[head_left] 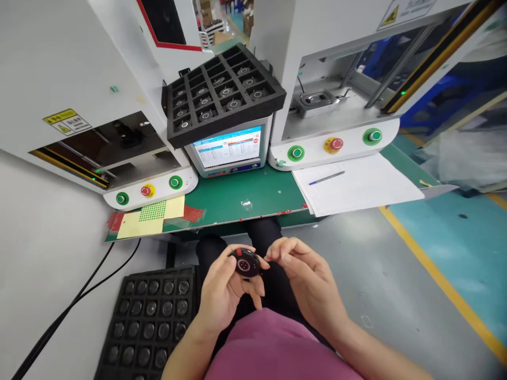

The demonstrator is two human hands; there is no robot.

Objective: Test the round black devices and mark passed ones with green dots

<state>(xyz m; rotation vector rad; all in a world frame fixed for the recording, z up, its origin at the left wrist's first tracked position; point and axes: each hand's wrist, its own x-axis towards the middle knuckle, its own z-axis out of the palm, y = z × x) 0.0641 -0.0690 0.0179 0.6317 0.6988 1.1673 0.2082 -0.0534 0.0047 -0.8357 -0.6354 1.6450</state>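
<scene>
left hand [222, 290] is gripping black disc [252, 270], red sticker [239, 252] already on, right hand [311, 274] pinching alongside, contents unclear, part-filled tray [227, 121] sitting beyond hands.

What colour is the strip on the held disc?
The strip is red, as the head view shows.

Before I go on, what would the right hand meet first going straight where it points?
Probably the left hand, then the round black device it holds; depth is unclear here.
</scene>
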